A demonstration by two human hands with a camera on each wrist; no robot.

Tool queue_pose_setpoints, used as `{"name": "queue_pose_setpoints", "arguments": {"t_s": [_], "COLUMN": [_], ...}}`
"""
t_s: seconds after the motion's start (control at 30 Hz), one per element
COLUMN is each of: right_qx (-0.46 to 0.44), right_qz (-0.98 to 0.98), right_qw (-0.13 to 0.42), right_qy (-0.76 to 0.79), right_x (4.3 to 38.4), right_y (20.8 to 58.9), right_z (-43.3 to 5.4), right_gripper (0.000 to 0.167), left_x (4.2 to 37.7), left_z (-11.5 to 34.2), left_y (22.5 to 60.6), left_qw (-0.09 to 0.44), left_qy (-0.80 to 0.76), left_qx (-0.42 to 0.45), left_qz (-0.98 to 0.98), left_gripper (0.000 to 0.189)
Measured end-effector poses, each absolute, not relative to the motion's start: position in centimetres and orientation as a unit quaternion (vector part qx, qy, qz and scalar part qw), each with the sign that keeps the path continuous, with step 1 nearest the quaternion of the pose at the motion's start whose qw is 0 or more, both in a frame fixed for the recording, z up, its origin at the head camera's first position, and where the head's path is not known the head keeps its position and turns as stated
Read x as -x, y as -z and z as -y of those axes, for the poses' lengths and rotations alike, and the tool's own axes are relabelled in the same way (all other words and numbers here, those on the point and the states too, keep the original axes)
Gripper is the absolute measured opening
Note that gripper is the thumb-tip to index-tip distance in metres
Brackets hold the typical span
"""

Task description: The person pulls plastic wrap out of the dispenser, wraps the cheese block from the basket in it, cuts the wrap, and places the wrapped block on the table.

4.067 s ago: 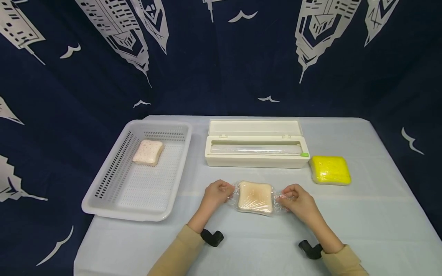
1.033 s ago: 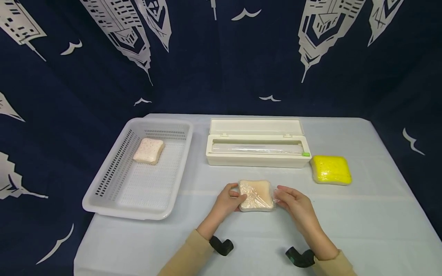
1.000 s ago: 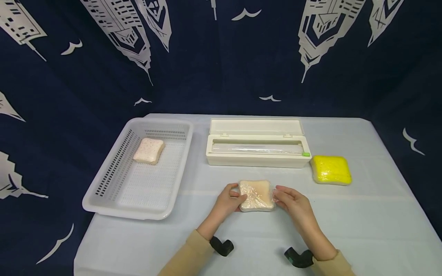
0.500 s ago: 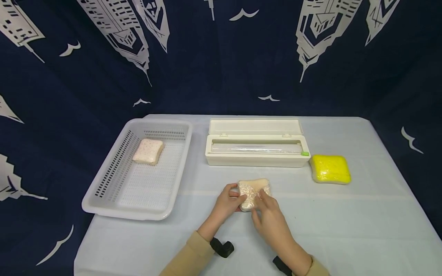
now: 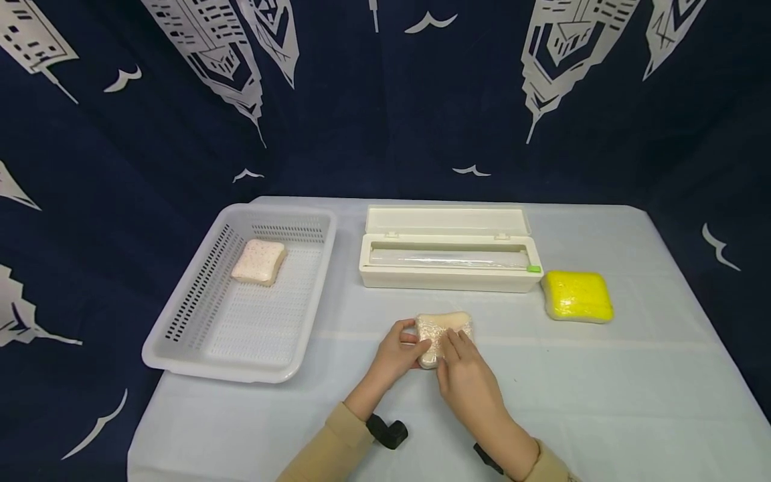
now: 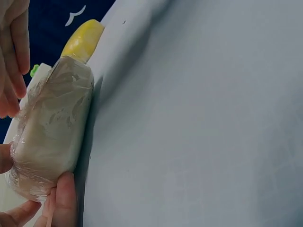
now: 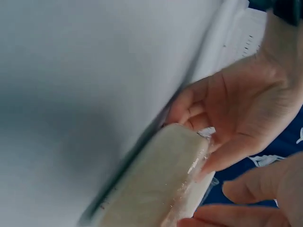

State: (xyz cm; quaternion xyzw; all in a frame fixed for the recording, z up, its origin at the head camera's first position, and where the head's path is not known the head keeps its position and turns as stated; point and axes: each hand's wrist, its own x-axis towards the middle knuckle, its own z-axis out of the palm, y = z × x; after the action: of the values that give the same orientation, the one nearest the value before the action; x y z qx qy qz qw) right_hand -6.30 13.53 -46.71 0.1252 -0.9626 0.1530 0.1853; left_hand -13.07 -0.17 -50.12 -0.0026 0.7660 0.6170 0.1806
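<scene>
A thick slice of bread (image 5: pixel 442 321) in crinkled clear cling film lies in front of the person. My left hand (image 5: pixel 395 351) grips its left side, thumb on top and fingers beneath; the left wrist view shows the fingertips (image 6: pixel 65 198) at the lower corner. Over the top face, my right hand (image 5: pixel 472 385) lays nearly straight fingers on the film, with the thumb near the front edge. Folds of film gather on the slice's upper face (image 7: pixel 189 177) in the right wrist view. Behind the slice stands a cream wrap dispenser (image 5: pixel 452 280), lid up, its film roll (image 5: pixel 446 258) showing.
At the left, a white perforated basket (image 5: pixel 307 321) holds a pale speckled bread slice (image 5: pixel 259 261). A shiny yellow block (image 5: pixel 578 296), rounded at its corners, sits right of the dispenser. White cloth covers the table (image 5: pixel 650 388); a dark patterned curtain (image 5: pixel 385 120) hangs behind.
The film ends, earlier held out at both sides, now lie folded over the slice. My left hand has shifted onto its left side; my right hand has come left from the right edge onto its top.
</scene>
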Motion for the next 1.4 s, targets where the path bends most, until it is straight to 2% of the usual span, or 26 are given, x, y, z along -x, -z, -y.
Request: {"name": "queue_pose_setpoints", "arguments": {"t_s": [0.13,0.23,0.43,0.5,0.6,0.7,0.8,0.93,1.27,1.4], "right_qx": [-0.150,-0.138,-0.017,0.039,0.097,0.109,0.109,0.125,0.117,0.111], "right_qz": [0.969,0.967,0.941,0.931,0.905,0.871,0.843,0.829,0.825,0.837], "right_qw": [0.150,0.131,0.115,0.075,-0.024,-0.117,-0.160,-0.152,-0.059,-0.055], "right_qy": [-0.128,-0.167,-0.317,-0.355,-0.414,-0.465,-0.501,-0.524,-0.549,-0.534], "right_x": [6.3,6.5,8.9,9.9,11.2,12.2,12.6,12.7,11.5,10.7], "right_y": [46.8,46.5,46.1,46.2,46.6,47.2,47.6,47.1,44.4,44.7], "right_z": [-13.6,-14.1,-17.5,-19.0,-21.1,-22.1,-22.1,-21.6,-21.2,-21.2], "right_gripper": [0.038,0.036,0.025,0.028,0.041,0.053,0.058,0.057,0.052,0.045], "left_x": [13.1,13.1,13.5,13.7,14.1,14.6,15.1,15.4,15.0,14.4], "left_z": [0.2,0.3,0.6,0.8,1.0,1.1,1.0,0.9,1.1,1.1], "left_y": [50.0,50.0,49.7,49.6,49.4,49.3,49.2,48.7,46.1,46.2], "left_qw": [0.182,0.187,0.202,0.209,0.219,0.222,0.228,0.220,0.139,0.126], "left_qy": [-0.613,-0.614,-0.595,-0.583,-0.572,-0.575,-0.591,-0.610,-0.659,-0.638], "left_qx": [0.001,0.001,-0.001,-0.001,0.003,0.015,0.031,0.037,-0.002,-0.013], "left_qz": [-0.769,-0.766,-0.778,-0.785,-0.791,-0.788,-0.773,-0.760,-0.739,-0.760], "left_gripper": [0.059,0.059,0.057,0.054,0.050,0.045,0.042,0.041,0.026,0.021]}}
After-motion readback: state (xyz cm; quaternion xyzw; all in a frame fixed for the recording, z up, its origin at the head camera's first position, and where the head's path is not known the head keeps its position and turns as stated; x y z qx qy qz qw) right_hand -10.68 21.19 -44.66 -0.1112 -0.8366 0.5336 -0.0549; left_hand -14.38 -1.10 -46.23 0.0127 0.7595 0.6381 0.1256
